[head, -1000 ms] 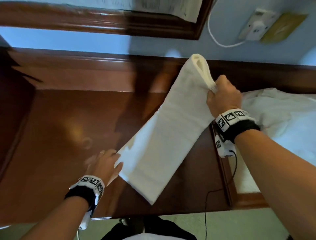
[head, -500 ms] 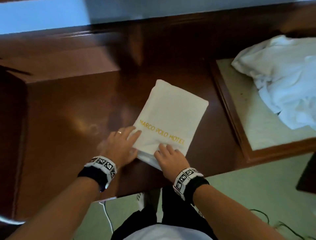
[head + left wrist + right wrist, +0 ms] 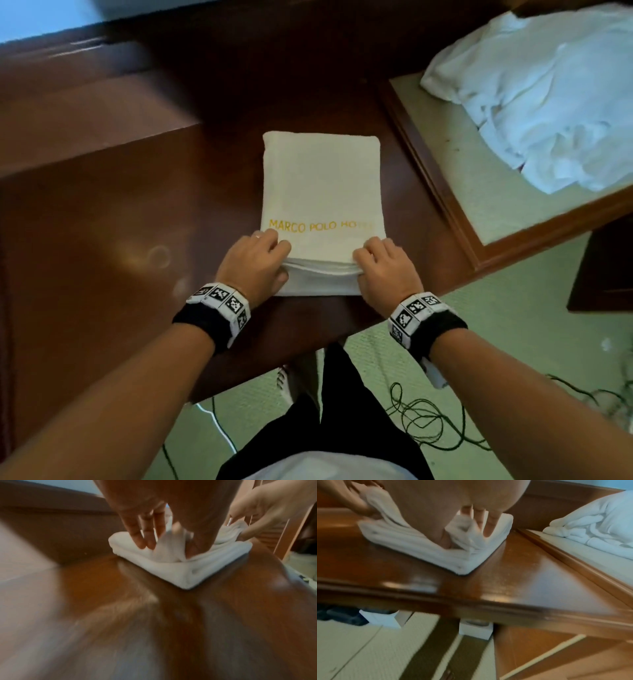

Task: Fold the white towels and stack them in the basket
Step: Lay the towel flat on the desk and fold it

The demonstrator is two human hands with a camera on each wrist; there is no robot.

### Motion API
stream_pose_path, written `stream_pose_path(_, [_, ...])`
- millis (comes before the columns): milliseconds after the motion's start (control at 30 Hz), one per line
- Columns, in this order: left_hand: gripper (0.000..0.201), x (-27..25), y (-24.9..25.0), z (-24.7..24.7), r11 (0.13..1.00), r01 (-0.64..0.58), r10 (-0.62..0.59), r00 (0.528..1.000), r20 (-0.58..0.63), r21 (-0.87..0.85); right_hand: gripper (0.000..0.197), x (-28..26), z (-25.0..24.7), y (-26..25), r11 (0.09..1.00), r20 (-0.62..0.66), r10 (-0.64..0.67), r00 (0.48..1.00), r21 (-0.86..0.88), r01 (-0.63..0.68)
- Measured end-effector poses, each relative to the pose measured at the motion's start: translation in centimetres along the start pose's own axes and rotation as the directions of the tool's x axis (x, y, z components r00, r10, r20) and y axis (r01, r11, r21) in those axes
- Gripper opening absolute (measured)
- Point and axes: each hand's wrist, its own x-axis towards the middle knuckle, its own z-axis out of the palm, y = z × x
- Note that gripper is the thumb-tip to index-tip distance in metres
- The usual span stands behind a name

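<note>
Towel point(image 3: 322, 181), yellow "MARCO POLO" lettering, near hands point(image 3: 255, 262).

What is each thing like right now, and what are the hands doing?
White folded towel with gold lettering: folded flat on the desk.
Left hand: grips its near left corner.
Right hand: grips its near right corner.
Heap of white linen: crumpled, unfolded.

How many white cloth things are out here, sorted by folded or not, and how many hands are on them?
Folded towel on the wooden desk: 1
Unfolded white heap: 1, number of pieces unclear
Hands gripping the folded towel: 2, left hand and right hand
Total: 4
</note>
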Motion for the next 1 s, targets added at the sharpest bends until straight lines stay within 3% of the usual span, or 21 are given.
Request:
stream_pose_path(67, [0.039, -1.7, 0.2, 0.9, 1.000, -0.027, 0.028, 0.996, 0.086, -0.014, 0.027, -2.0, 1.1, -0.7, 0.999, 0.100, -0.035, 0.994, -0.017, 0.037])
stream_pose_path(133, [0.043, -3.2, 0.3, 1.9, 0.999, 0.029, -0.022, 0.984, 0.179, -0.032, 0.031, -3.2, 2.1, -0.8, 0.999, 0.174, -0.022, 0.984, -0.020, 0.026])
stream_pose_path(200, [0.041, -3.7, 0.2, 2.1, 0.994, 0.092, -0.079, 0.980, 0.182, -0.062, 0.028, -3.2, 2.3, -0.6, 1.000, 0.149, 0.003, 0.989, 0.005, -0.004])
stream_pose_path(333, [0.035, -4.4, 0.2, 2.2, 0.997, 0.024, -0.013, 0.987, 0.158, -0.070, 0.018, -3.4, 2.1, -0.8, 0.999, 0.080, -0.050, 0.996, -0.012, 0.051])
stream_pose_path(467, [0.044, -5.2, 0.1, 2.5, 0.999, -0.013, 0.023, 0.952, 0.306, -0.034, 0.029, -3.6, 1.4, -0.7, 0.997, 0.303, -0.068, 0.951, 0.049, 0.056])
stream_pose_path(500, [0.046, -4.9, 0.0, 2.2, 0.999, -0.022, 0.030, 0.957, 0.290, -0.032, 0.035, -3.1, 1.0, -0.5, 0.994, 0.320, -0.055, 0.946, 0.106, 0.022])
stream_pose_path(567, [0.046, -3.6, -0.4, 1.5, 0.999, -0.023, 0.029, 0.989, 0.144, -0.042, 0.041, -1.2, 0.6, -0.1, 0.971, 0.252, -0.012, 0.968, 0.233, -0.048])
stream_pose_path(633, [0.045, -1.9, -0.8, 1.4, 0.999, 0.020, -0.021, 1.000, -0.008, -0.050, 0.035, 0.6, 0.5, -0.2, 0.966, 0.087, 0.053, 0.995, 0.246, -0.073])
stream_pose_path(667, [0.049, -1.0, -0.8, 1.7, 0.997, 0.061, -0.062, 0.998, -0.026, -0.039, 0.035, 1.3, 0.8, -0.5, 0.976, 0.064, 0.089, 0.994, 0.196, -0.100])
stream_pose_path(733, [0.068, 0.3, -0.8, 2.5, 0.986, 0.167, -0.164, 0.982, 0.088, -0.018, 0.054, 2.1, 1.6, -1.2, 0.984, 0.200, 0.146, 0.969, 0.074, -0.164])
stream_pose_path(833, [0.087, 0.1, -1.2, 4.6, 0.961, 0.274, -0.256, 0.924, 0.282, -0.025, 0.079, 1.2, 3.2, -1.2, 0.980, 0.407, 0.165, 0.898, 0.031, -0.194])
stream_pose_path(933, [0.092, -0.5, -2.0, 5.2, 0.951, 0.310, -0.288, 0.905, 0.312, -0.022, 0.084, 0.1, 3.2, 0.2, 0.985, 0.396, 0.152, 0.905, 0.012, -0.170])
stream_pose_path(1000, [0.095, 0.1, -2.5, 4.3, 0.923, 0.386, -0.365, 0.885, 0.290, -0.014, 0.077, 0.7, 2.3, 1.3, 0.992, 0.330, 0.113, 0.937, 0.022, -0.127])
